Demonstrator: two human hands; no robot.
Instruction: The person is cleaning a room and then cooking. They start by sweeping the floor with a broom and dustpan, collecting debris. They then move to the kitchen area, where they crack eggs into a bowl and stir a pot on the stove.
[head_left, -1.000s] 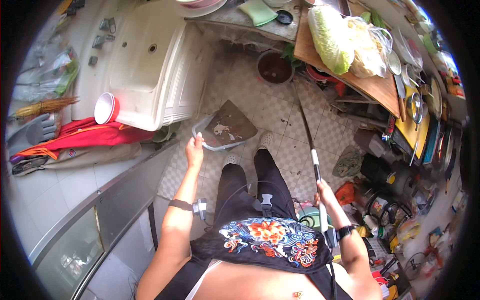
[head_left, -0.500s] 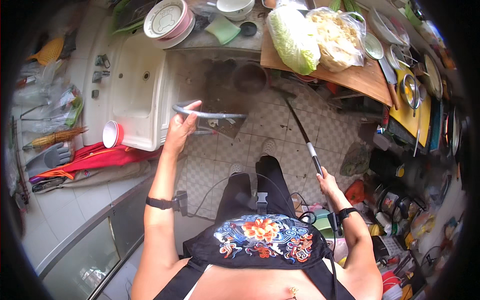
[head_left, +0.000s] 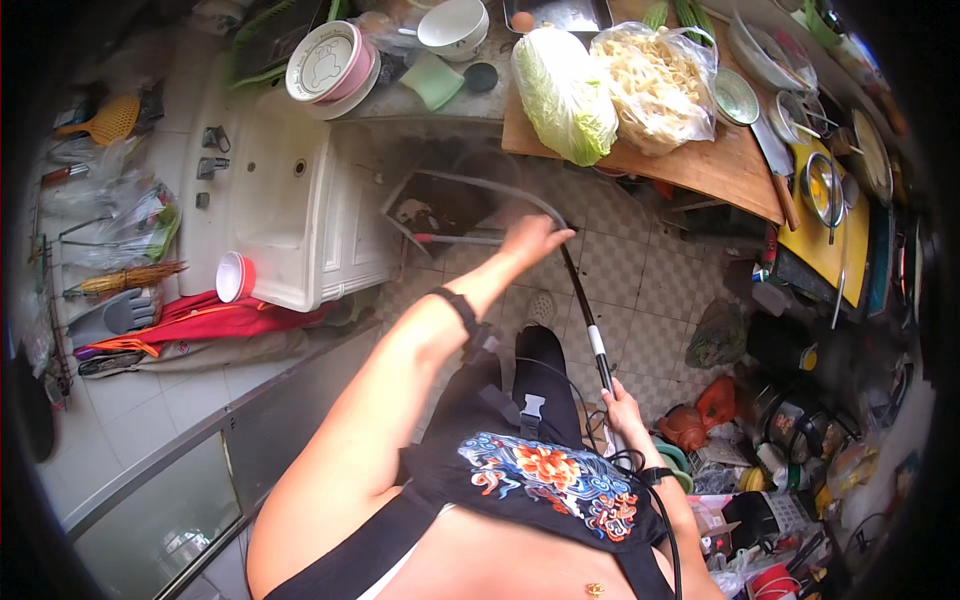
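Observation:
My left hand [head_left: 530, 243] is closed around the grey tubular handle of a dustpan [head_left: 455, 190], reaching across to the middle. Dark dirt and some pale scraps show in the dustpan's pan, which is partly blurred. In my right hand [head_left: 622, 408], the fingers wrap round a black stick with a white band, a broom handle [head_left: 580, 290]. It slants away from me, and its far end is hidden behind my left hand and the dustpan handle.
A white sink [head_left: 318, 230] stands at the left. Ahead, a counter holds a cabbage [head_left: 565, 95], a bag of pale strips [head_left: 655, 85] and a cleaver [head_left: 775, 160]. Clutter crowds the right side, including a red-orange object [head_left: 700, 415]. My shoe [head_left: 540, 308] rests on the tiled floor.
My left hand has swung right and forward with the dustpan, now close to the broom handle. My right hand has shifted slightly left and nearer me, still gripping the broom.

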